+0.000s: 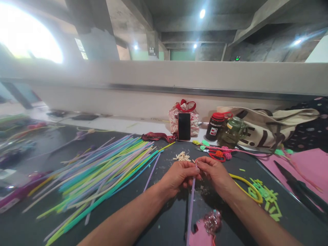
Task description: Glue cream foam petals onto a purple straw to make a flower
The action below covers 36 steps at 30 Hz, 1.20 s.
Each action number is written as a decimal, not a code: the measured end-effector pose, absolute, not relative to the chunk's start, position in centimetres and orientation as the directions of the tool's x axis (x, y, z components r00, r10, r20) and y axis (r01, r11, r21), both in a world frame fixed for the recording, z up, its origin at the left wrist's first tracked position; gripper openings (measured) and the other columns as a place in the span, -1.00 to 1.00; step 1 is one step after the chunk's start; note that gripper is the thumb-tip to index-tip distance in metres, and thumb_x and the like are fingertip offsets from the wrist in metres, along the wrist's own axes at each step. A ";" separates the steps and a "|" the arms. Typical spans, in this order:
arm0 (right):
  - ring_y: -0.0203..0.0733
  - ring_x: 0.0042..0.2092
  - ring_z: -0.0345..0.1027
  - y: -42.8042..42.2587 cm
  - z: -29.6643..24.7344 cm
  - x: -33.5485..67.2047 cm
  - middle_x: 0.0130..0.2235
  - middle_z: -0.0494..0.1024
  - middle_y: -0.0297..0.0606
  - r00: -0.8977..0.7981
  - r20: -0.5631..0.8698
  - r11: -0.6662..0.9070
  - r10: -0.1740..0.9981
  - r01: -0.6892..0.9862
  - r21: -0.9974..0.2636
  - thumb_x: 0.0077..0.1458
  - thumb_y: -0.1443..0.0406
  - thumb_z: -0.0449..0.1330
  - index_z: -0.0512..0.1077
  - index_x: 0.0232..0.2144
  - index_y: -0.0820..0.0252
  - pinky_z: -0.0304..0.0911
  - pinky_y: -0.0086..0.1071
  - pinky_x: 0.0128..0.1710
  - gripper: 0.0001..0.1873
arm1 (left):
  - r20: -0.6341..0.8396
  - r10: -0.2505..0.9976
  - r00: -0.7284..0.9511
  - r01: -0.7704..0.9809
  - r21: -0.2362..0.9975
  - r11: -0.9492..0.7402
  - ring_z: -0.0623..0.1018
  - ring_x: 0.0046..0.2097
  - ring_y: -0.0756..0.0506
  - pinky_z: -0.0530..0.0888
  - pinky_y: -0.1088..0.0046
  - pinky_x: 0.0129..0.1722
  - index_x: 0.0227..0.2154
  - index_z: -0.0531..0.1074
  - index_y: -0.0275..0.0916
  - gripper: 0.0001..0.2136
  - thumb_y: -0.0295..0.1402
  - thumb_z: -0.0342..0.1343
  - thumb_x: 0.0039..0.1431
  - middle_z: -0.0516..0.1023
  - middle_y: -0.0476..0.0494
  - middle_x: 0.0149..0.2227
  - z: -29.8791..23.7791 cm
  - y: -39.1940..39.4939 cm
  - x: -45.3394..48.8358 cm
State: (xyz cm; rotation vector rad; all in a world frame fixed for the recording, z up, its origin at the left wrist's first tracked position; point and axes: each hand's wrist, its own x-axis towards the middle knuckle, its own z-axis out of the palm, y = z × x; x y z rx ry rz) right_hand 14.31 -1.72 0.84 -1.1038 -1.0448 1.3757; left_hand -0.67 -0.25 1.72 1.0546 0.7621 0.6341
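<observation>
The left hand (176,176) and right hand (214,172) are meeting over the dark table (169,229), and a lilac strip (191,212) is running down between them. Its upper end is sitting right at the fingertips, and the rest is trailing below the hands toward the near edge of the view. The left thumb and forefinger are pinching the strip just under that end, with the other fingers curling in beneath. The right thumb and forefinger are closing narrowly on the very tip, touching or almost touching the left ones. Whether a small piece is also lying between them, I cannot tell.

Cream bits (182,156) are lying in a heap just beyond the fingertips. To the left, a bundle (107,181) of coloured strips is spreading across the table, and a lone strip (153,171) is lying between it and the left hand. A yellow loop (259,196) is lying by the right forearm, with green bits (268,195) beside it. Nearer, beads (212,221) are resting by a pink card (201,235). Farther back, red-handled scissors (220,159) are lying beyond the right hand, and a phone (183,126) is standing against a pouch (195,119).
</observation>
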 end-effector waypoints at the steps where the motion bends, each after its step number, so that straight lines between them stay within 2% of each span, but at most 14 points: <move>1: -0.40 -0.61 0.17 -1.7 0.8 14.3 -0.61 0.40 -0.42 -0.038 -0.071 -0.076 0.997 -0.173 -0.982 -0.21 0.17 0.32 0.45 -0.49 0.24 -0.01 -0.48 -0.61 -0.74 | -0.249 0.790 0.561 -0.078 0.934 0.350 0.27 -0.67 0.18 0.07 0.69 -0.74 -0.54 0.40 -0.34 -0.84 -0.33 0.17 -0.13 0.46 -0.01 -0.55 1.8 -0.3 -0.7; 4: -0.39 -0.60 0.19 -1.6 0.7 14.6 -0.60 0.41 -0.40 -0.032 -0.059 -0.062 0.998 -0.109 -0.992 -0.16 0.17 0.29 0.46 -0.47 0.25 0.00 -0.49 -0.62 -0.75 | -0.260 0.810 0.526 -0.073 0.935 0.348 0.30 -0.67 0.15 0.08 0.68 -0.74 -0.51 0.39 -0.33 -0.81 -0.29 0.18 -0.13 0.47 -0.03 -0.55 1.9 -0.2 -0.6; 9: -0.32 -0.51 0.28 -1.4 0.8 15.5 -0.46 0.50 -0.33 0.005 0.009 0.009 1.000 0.026 -1.000 -0.12 0.17 0.25 0.48 -0.29 0.19 0.11 -0.48 -0.58 -0.69 | -0.310 0.749 0.585 -0.146 0.869 0.473 0.25 -0.69 0.17 0.04 0.68 -0.75 -0.53 0.37 -0.33 -0.79 -0.27 0.19 -0.15 0.46 -0.02 -0.58 1.9 0.1 -0.9; 14: -0.22 -0.34 0.38 -1.6 1.4 15.8 -0.34 0.55 -0.30 -0.043 0.150 0.156 0.988 0.218 -0.963 -0.13 0.24 0.26 0.50 -0.30 0.15 0.25 -0.38 -0.35 -0.74 | -0.313 0.726 0.612 -0.177 0.841 0.511 0.20 -0.72 0.19 0.00 0.68 -0.75 -0.50 0.37 -0.33 -0.80 -0.29 0.19 -0.15 0.43 0.01 -0.62 2.0 0.3 -1.0; 16: -0.20 -0.30 0.38 -1.7 1.6 15.8 -0.34 0.54 -0.30 -0.071 0.212 0.223 0.975 0.296 -0.929 -0.11 0.25 0.24 0.51 -0.32 0.14 0.25 -0.35 -0.30 -0.78 | -0.316 0.731 0.605 -0.171 0.845 0.507 0.20 -0.72 0.19 0.00 0.68 -0.75 -0.48 0.37 -0.32 -0.80 -0.31 0.20 -0.15 0.44 0.01 -0.62 2.0 0.2 -1.0; 19: -0.20 -0.33 0.36 -1.8 1.9 15.6 -0.37 0.51 -0.30 -0.120 0.298 0.321 0.947 0.397 -0.860 -0.08 0.28 0.22 0.52 -0.35 0.12 0.24 -0.37 -0.33 -0.83 | -0.298 0.739 0.603 -0.153 0.867 0.475 0.23 -0.72 0.17 0.01 0.68 -0.75 -0.45 0.37 -0.32 -0.79 -0.28 0.17 -0.12 0.46 -0.01 -0.62 1.9 0.2 -0.9; 22: -0.21 -0.33 0.37 -1.9 2.0 15.4 -0.39 0.51 -0.30 -0.188 0.364 0.409 0.912 0.466 -0.785 -0.05 0.32 0.19 0.53 -0.37 0.09 0.24 -0.37 -0.33 -0.85 | -0.294 0.740 0.605 -0.139 0.876 0.462 0.28 -0.71 0.14 0.03 0.67 -0.77 -0.46 0.38 -0.34 -0.76 -0.22 0.12 -0.08 0.48 -0.07 -0.60 1.6 0.5 -0.9; 25: -0.19 -0.30 0.38 -2.1 2.1 15.4 -0.37 0.53 -0.27 -0.241 0.409 0.474 0.880 0.512 -0.717 0.02 0.33 0.14 0.53 -0.34 0.07 0.25 -0.35 -0.28 -0.83 | -0.298 0.744 0.597 -0.135 0.878 0.460 0.30 -0.70 0.15 0.06 0.68 -0.76 -0.49 0.39 -0.35 -0.77 -0.24 0.14 -0.10 0.50 -0.09 -0.57 1.3 0.7 -1.0; 32: -0.18 -0.35 0.38 -2.3 1.7 15.2 -0.37 0.51 -0.24 -0.227 0.492 0.513 0.840 0.628 -0.585 0.06 0.30 0.13 0.44 -0.23 0.13 0.26 -0.33 -0.34 -0.80 | -0.275 0.775 0.569 -0.155 0.889 0.430 0.26 -0.71 0.16 0.07 0.70 -0.76 -0.51 0.40 -0.35 -0.78 -0.25 0.12 -0.09 0.45 -0.03 -0.61 1.3 0.6 -0.8; 36: -0.21 -0.38 0.38 -2.3 1.5 15.1 -0.41 0.50 -0.28 -0.271 0.514 0.546 0.814 0.658 -0.518 0.07 0.31 0.12 0.44 -0.35 0.13 0.25 -0.38 -0.39 -0.90 | -0.272 0.804 0.530 -0.160 0.898 0.409 0.29 -0.71 0.16 0.11 0.71 -0.77 -0.57 0.38 -0.35 -0.81 -0.28 0.11 -0.09 0.47 -0.07 -0.60 1.2 0.3 -0.6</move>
